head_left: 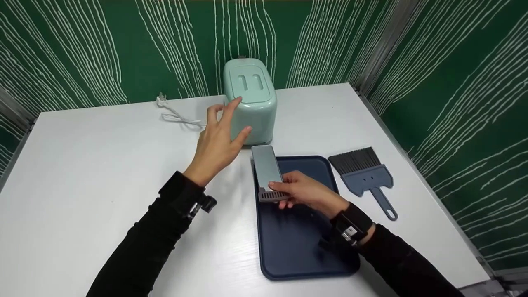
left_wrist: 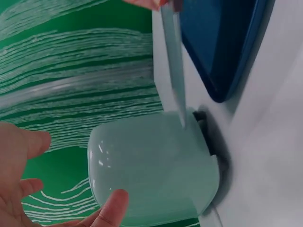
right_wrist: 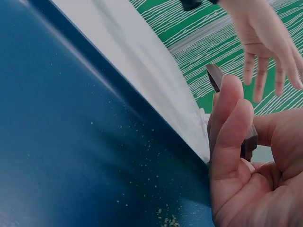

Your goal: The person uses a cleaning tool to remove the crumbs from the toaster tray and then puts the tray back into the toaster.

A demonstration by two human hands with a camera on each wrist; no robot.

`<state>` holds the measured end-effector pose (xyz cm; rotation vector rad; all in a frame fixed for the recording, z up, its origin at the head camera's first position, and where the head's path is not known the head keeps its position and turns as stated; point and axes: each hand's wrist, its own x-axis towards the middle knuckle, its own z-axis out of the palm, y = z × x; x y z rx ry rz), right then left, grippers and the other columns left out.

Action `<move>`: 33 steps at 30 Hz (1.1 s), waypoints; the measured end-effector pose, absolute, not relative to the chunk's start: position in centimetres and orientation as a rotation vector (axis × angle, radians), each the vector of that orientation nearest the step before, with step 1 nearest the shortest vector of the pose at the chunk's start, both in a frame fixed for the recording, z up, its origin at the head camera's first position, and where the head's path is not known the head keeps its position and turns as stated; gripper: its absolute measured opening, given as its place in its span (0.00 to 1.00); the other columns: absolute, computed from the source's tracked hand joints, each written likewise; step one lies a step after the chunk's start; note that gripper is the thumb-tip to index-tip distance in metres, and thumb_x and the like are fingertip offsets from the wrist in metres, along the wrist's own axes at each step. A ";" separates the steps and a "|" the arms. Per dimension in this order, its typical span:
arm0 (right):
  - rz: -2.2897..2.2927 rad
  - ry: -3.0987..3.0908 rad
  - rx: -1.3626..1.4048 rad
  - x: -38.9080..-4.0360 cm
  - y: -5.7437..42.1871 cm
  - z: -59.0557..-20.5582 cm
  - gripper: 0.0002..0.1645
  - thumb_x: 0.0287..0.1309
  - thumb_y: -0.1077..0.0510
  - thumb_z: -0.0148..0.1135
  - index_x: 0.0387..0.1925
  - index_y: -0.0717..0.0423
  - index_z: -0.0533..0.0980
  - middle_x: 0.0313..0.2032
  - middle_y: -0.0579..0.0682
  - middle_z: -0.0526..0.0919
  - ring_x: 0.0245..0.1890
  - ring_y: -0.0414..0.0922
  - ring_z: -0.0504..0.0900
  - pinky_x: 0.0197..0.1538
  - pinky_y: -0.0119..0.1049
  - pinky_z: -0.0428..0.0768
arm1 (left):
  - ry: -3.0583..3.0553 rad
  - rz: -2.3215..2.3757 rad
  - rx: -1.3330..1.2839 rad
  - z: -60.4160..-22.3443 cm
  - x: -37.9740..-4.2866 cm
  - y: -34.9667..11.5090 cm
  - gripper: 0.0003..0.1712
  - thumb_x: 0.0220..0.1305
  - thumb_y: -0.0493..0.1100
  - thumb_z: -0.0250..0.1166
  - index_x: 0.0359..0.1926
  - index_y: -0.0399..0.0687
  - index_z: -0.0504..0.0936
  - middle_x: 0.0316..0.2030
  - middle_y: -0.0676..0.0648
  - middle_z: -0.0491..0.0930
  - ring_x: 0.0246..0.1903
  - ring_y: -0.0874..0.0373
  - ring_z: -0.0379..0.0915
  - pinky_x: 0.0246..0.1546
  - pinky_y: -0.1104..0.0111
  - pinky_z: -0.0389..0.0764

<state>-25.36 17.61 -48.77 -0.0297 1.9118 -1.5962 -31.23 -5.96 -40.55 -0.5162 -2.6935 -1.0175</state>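
Our left hand (head_left: 218, 138) hovers with fingers spread and relaxed, just beside the near side of the mint toaster (head_left: 250, 97), holding nothing; whether a fingertip touches it we cannot tell. Our right hand (head_left: 307, 192) pinches the grey crumb tray (head_left: 268, 171) by its ridged dark end, fingers curled around it. The crumb tray stretches from that hand toward the toaster's base, its far end just at the toaster. Under our right hand lies a dark blue tray (head_left: 301, 251), with a few crumbs on it. To the right of our right hand, a brush (head_left: 365, 173) rests on the table (head_left: 82, 181). Beyond our left hand lies a white cord (head_left: 175, 115).
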 end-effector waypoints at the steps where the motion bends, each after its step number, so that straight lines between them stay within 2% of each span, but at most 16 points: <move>1: -1.596 1.906 -0.025 -25.5 17.6 -48.9 0.19 0.72 0.49 0.58 0.46 0.63 0.77 0.25 0.48 0.86 0.19 0.36 0.83 0.22 0.25 0.77 | -2.693 -0.998 -0.515 -40.4 -31.5 -5.8 0.39 0.71 0.57 0.61 0.77 0.68 0.56 0.70 0.36 0.57 0.39 0.43 0.79 0.37 0.51 0.82; 8: -1.578 1.891 0.007 -26.2 17.1 -49.4 0.20 0.71 0.49 0.59 0.47 0.64 0.77 0.27 0.48 0.86 0.20 0.36 0.83 0.23 0.25 0.78 | -2.690 -0.917 -0.522 -40.4 -33.1 -4.4 0.40 0.70 0.52 0.64 0.77 0.68 0.56 0.76 0.35 0.47 0.35 0.44 0.82 0.31 0.55 0.82; 13: -1.575 1.885 0.029 -26.8 16.8 -49.7 0.20 0.71 0.49 0.59 0.46 0.64 0.77 0.27 0.49 0.86 0.20 0.37 0.83 0.23 0.25 0.77 | -2.683 -0.869 -0.528 -40.8 -33.9 -3.7 0.40 0.70 0.52 0.63 0.78 0.67 0.56 0.79 0.35 0.42 0.35 0.44 0.82 0.30 0.55 0.81; 15: -1.574 1.885 0.041 -27.0 16.6 -49.8 0.19 0.71 0.49 0.59 0.45 0.64 0.77 0.26 0.49 0.86 0.20 0.37 0.83 0.22 0.25 0.77 | -2.678 -0.848 -0.538 -40.9 -34.2 -3.5 0.40 0.71 0.53 0.63 0.78 0.67 0.56 0.79 0.36 0.42 0.32 0.45 0.82 0.28 0.56 0.81; 24: -1.547 1.895 0.071 -27.8 16.1 -49.9 0.16 0.71 0.50 0.60 0.42 0.61 0.77 0.25 0.49 0.86 0.20 0.37 0.83 0.23 0.25 0.76 | -2.666 -0.803 -0.563 -41.3 -35.2 -2.8 0.41 0.71 0.53 0.63 0.78 0.65 0.55 0.80 0.38 0.41 0.27 0.48 0.80 0.29 0.58 0.80; 33: -1.517 1.928 0.060 -28.4 16.1 -49.7 0.17 0.69 0.47 0.61 0.38 0.59 0.77 0.25 0.49 0.85 0.22 0.37 0.84 0.25 0.25 0.78 | -2.676 -0.786 -0.575 -41.6 -35.8 -2.8 0.40 0.71 0.52 0.63 0.78 0.63 0.56 0.79 0.37 0.46 0.27 0.47 0.80 0.27 0.55 0.78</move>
